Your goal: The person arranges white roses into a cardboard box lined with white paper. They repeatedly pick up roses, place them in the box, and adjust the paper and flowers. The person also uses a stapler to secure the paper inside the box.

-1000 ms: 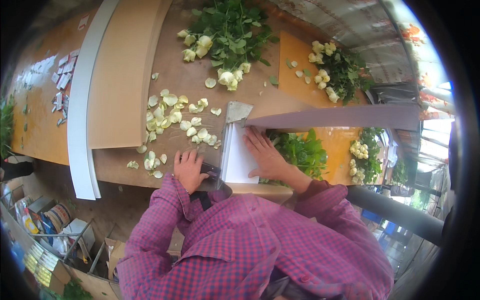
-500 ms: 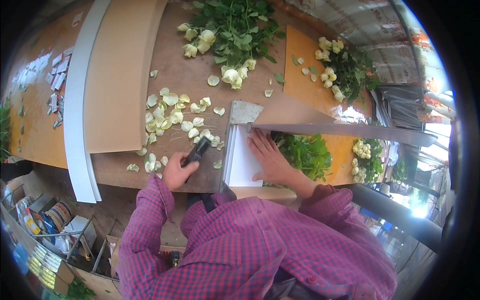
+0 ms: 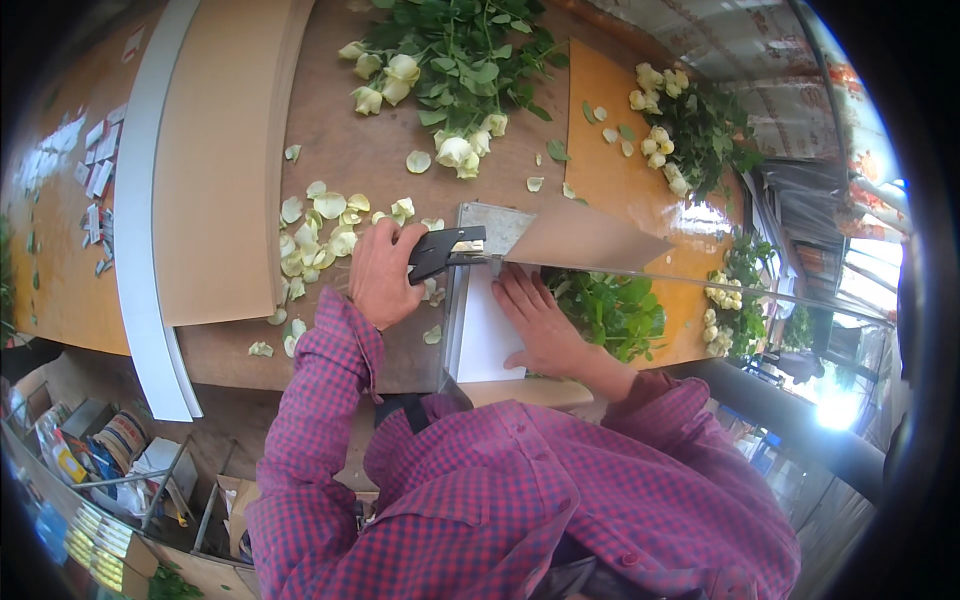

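My left hand (image 3: 386,276) is wrapped round a black hand stapler (image 3: 432,262), whose metal jaw end meets the upper corner of a white sheet wrap beside a metal corner plate (image 3: 490,222). Flat on that white wrap (image 3: 482,335) lies my right hand (image 3: 545,325), its fingers stretched toward the stapler. Green rose leaves (image 3: 615,315) stick out of the wrap just right of my right hand. From the plate a brown sheet flap (image 3: 585,236) reaches right, with a thin long edge below it. Whether the stapler's jaws have closed on the wrap, I cannot tell.
Loose pale petals (image 3: 325,225) lie left of the stapler. A bunch of cream roses (image 3: 460,80) rests at the far side, others (image 3: 690,130) at the right. Stacked cardboard sheets (image 3: 225,160) and white sheets (image 3: 150,200) stand at the left. Below is a cluttered shelf (image 3: 130,450).
My left hand has moved up and right, turning the stapler from upright to level and bringing it to the wrap's corner. The long thin edge on the right has tilted down. My right hand stays put.
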Available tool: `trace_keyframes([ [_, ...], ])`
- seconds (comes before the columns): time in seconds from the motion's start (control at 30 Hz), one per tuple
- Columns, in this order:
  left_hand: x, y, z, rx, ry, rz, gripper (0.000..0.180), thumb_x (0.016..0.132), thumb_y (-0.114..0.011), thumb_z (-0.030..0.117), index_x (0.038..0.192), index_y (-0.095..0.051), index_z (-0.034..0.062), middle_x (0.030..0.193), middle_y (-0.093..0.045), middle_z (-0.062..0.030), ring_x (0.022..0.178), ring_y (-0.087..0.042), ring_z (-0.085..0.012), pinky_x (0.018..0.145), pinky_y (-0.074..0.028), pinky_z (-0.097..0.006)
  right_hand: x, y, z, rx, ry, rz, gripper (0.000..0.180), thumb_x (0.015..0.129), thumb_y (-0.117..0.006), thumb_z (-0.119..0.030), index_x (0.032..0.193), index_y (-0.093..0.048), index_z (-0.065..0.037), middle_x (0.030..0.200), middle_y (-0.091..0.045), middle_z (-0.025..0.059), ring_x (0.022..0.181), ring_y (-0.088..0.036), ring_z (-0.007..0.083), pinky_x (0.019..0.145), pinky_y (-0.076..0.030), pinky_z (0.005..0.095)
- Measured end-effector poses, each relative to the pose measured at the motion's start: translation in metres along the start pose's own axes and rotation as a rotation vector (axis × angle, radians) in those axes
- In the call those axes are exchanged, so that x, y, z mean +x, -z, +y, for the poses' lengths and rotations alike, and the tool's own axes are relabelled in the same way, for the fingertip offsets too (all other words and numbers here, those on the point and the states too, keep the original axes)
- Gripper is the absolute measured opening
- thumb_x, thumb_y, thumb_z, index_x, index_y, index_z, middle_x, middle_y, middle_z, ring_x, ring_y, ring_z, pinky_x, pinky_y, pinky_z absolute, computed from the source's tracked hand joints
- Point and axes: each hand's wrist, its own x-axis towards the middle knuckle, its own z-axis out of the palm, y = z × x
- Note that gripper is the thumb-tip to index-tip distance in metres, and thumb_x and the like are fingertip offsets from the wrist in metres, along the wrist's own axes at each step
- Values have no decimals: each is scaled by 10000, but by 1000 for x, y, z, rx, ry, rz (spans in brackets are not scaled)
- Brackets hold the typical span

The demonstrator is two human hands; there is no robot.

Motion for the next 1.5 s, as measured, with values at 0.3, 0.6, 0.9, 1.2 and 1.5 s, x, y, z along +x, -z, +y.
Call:
trace_keyframes([
  [0.3, 22, -7, -3, 297, -134, -99, 518, 706, -795, 77, 1198, -644, 139, 1051, -603, -86, 1008, -595, -326, 825, -453, -463, 0, 3, -2, 35, -46, -55, 1199, 720, -899, -305, 1647, -228, 53, 1763, -121, 232, 1642, -85, 406, 1328, -134, 551],
  [0.6, 23, -8, -13, 372, -163, -206, 253, 750, -707, 66, 976, -597, 92, 846, -658, -116, 778, -706, -336, 655, -544, -473, -70, 114, 90, 846, -214, -186, 460, 905, -821, -206, 1324, -738, -36, 1366, -726, 124, 1302, -637, 279, 1147, -459, 380],
  [0.9, 22, -4, -9, 328, -138, -217, 174, 811, -662, 64, 960, -590, 118, 856, -641, -82, 801, -698, -292, 648, -538, -452, 56, 215, 230, -542, -58, 562, 721, 798, -684, 38, 1489, -589, -144, 1602, -517, 97, 1507, -437, 360, 1224, -407, 468],
  [1.2, 13, -13, -2, 281, -35, -144, 282, 761, -674, 72, 1034, -610, 89, 972, -598, -91, 966, -617, -312, 819, -474, -448, 283, 193, 193, -915, 560, 209, 935, 873, -594, 36, 1697, -233, -217, 1774, -237, 24, 1658, -132, 273, 1357, -123, 531],
  [1.5, -3, -30, -4, 164, 21, -14, 544, 686, -712, 28, 1224, -634, 48, 1074, -605, -121, 1052, -586, -337, 887, -452, -453, 297, 188, 203, -701, 680, 348, 177, 805, -618, -70, 979, -614, -101, 1044, -598, 71, 1214, -594, 279, 1330, -283, 513],
])
